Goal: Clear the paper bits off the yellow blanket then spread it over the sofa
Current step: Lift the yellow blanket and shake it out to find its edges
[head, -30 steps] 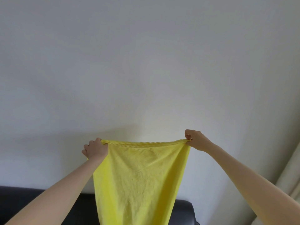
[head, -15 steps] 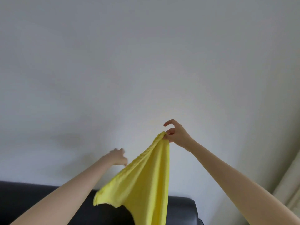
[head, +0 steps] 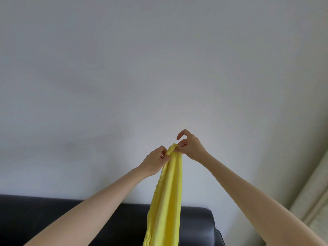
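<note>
Blanket gathered at one raised corner

Yellow blanket (head: 168, 192) held up in front of pale wall (head: 159, 68), both hands meeting at its topmost point. Right hand (head: 190, 148) pinching the top corner from the right, thumb and a finger closed on the cloth, index finger curled free above. Left hand (head: 154, 161) gripping the bunched edge just below and to the left, fingers curled round the fabric. Hands almost touching, the cloth's peak squeezed between them.

Changed from half a second ago: left hand then empty and apart from the cloth, lower left corner flapping loose; now clamped on the edge beside the right. A second ago, top edge stretched wide between two separated hands; now collapsed into one narrow column.

Long axis near vertical, running from the pinched peak straight down and leaning slightly left toward the bottom edge of the view. Cloth hanging in long lengthwise folds, lower end cut off by the frame. Black sofa (head: 53, 219) behind and below, its backrest crossing behind the hanging fabric. Pale curtain (head: 314, 192) at far right. Paper bits not discernible on the cloth.
</note>
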